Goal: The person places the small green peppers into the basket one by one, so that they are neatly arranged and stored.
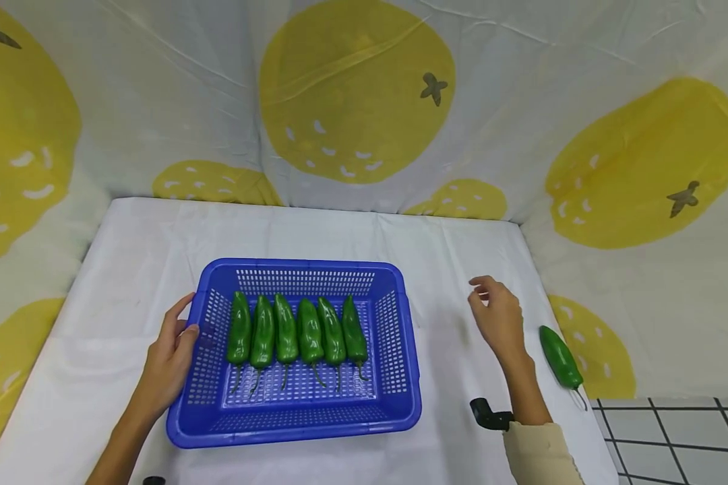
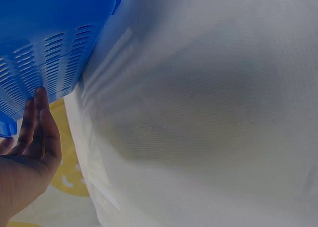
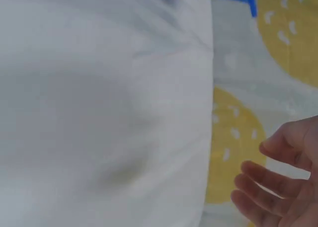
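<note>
A blue plastic basket (image 1: 297,419) with slotted walls stands left of centre on the table. Several green chili peppers (image 1: 309,331) lie side by side in it, tips away from me and stems toward me. At the basket's left side my left hand (image 1: 168,360) grips the rim, thumb on top; in the left wrist view its fingers (image 2: 40,105) lie against the outer wall. My right hand (image 1: 499,318) hovers right of the basket, fingers loosely bent, holding nothing. A single green chili pepper (image 1: 560,357) lies on the table beyond the right forearm.
White cloth covers the table (image 1: 449,256). Cloth with yellow fruit prints (image 1: 358,87) hangs behind it and along both sides. White floor tiles (image 1: 673,431) show at the lower right. A black strap mount (image 1: 490,414) sits at the right wrist.
</note>
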`<state>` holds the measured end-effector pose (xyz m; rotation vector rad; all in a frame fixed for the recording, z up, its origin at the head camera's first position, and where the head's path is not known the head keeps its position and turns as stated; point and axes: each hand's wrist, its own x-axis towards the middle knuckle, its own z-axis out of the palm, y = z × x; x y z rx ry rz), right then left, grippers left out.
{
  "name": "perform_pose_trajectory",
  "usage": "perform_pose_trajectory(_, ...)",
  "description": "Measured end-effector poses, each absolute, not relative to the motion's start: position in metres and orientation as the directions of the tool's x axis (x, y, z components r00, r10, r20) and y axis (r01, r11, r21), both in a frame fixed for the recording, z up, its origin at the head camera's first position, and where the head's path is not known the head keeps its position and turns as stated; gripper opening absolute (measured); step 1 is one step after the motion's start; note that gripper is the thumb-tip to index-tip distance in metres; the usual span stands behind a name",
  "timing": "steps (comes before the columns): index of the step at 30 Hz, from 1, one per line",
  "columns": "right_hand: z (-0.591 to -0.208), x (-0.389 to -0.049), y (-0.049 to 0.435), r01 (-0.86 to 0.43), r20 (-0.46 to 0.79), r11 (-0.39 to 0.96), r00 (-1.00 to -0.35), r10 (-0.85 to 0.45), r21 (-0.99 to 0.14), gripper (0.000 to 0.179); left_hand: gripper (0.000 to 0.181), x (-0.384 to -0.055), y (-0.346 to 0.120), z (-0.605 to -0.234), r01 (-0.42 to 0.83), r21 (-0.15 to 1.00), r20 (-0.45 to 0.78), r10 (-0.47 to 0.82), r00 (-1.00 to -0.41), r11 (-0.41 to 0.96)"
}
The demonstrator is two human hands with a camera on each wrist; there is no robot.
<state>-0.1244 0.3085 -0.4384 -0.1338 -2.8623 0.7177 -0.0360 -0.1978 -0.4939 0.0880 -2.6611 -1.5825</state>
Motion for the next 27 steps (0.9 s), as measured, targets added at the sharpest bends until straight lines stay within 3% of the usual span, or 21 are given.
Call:
perform_pose_trajectory(12,-0.472,-0.093,0.420,0.418,0.045,0.814,-0.879,0.474,-0.403,0.048,0.055,-0.036,-0.198,-0.491,-0.020,0.876,0.016,-0.069,-0.997,0.481)
perform_pose_trajectory(19,-0.487,-0.082,0.449,0.507,-0.060,0.798,-0.854,0.518,-0.327,0.056,0.055,-0.036,-0.198,-0.491,-0.031,0.876,0.007,-0.077,-0.997,0.482)
perform_pose_trajectory(27,-0.497,-0.073,0.459,0.511,-0.105,0.828,-0.859,0.501,-0.230,0.049,0.055,-0.036,-0.198,-0.491,-0.027,0.872,0.009,-0.071,-0.997,0.488)
